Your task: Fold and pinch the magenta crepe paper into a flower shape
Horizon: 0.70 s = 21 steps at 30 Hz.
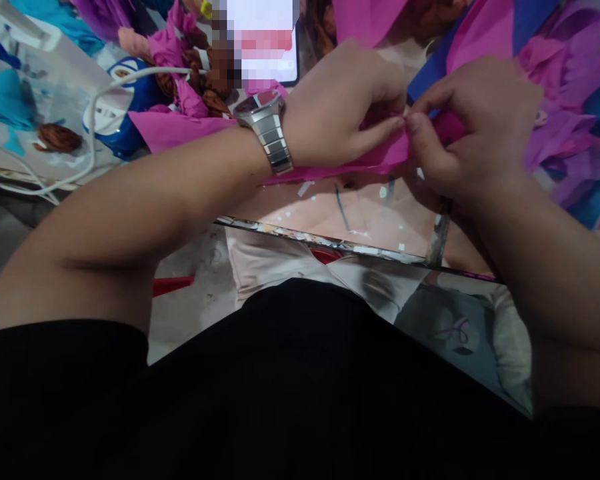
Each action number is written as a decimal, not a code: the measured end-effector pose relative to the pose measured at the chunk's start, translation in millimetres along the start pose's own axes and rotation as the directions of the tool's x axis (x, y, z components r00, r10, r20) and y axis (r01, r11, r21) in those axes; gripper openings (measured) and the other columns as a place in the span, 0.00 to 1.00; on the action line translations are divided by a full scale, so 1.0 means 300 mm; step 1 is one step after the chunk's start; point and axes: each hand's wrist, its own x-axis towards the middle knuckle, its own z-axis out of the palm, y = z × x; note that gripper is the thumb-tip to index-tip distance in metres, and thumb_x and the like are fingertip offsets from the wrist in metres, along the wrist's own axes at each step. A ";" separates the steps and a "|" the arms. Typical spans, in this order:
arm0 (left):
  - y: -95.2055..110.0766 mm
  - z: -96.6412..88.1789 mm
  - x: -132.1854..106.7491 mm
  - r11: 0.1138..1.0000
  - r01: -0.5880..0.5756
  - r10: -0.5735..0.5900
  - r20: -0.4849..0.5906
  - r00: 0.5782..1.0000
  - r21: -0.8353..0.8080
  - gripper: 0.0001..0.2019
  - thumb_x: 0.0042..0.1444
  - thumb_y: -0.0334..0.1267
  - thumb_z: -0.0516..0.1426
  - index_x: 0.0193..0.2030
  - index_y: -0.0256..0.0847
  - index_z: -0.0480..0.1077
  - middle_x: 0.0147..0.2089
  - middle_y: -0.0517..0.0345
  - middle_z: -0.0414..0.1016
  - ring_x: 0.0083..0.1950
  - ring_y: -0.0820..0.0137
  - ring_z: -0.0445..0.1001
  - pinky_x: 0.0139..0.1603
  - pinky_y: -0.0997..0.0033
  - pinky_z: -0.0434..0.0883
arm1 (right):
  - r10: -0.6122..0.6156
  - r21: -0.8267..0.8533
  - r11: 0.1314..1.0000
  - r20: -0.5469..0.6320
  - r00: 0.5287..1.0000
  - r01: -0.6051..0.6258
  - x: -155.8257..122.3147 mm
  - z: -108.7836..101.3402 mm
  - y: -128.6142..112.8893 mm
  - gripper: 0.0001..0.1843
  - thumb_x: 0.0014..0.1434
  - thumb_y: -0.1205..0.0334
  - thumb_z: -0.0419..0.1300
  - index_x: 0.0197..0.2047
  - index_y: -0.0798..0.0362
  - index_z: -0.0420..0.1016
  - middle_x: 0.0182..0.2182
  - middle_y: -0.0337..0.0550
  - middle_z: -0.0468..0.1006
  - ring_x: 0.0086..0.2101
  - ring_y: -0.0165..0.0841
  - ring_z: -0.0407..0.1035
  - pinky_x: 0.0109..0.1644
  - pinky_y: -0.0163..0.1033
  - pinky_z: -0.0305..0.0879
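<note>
Left hand (345,107) and right hand (475,127) pinch the pink paper (380,160) between fingertips above the tabletop (360,213); pulled unevenly, the thin sheet would likely tear.

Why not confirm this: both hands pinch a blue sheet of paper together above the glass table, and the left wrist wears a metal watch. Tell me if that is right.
One thing is wrong: the paper pinched between the left hand and the right hand is pink, not blue, as the head view shows. The rest stands: they pinch it together above the glass table, and the left wrist wears a metal watch.
</note>
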 end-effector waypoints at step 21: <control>0.031 -0.040 0.071 0.891 0.439 -0.410 0.206 0.888 -0.120 0.15 0.61 0.14 0.58 0.38 0.24 0.88 0.26 0.63 0.70 0.31 0.83 0.57 0.42 0.68 0.55 | -0.068 0.240 0.966 -0.143 0.987 0.101 0.019 0.012 -0.006 0.07 0.77 0.58 0.70 0.55 0.38 0.87 0.47 0.31 0.88 0.46 0.38 0.85 0.54 0.55 0.72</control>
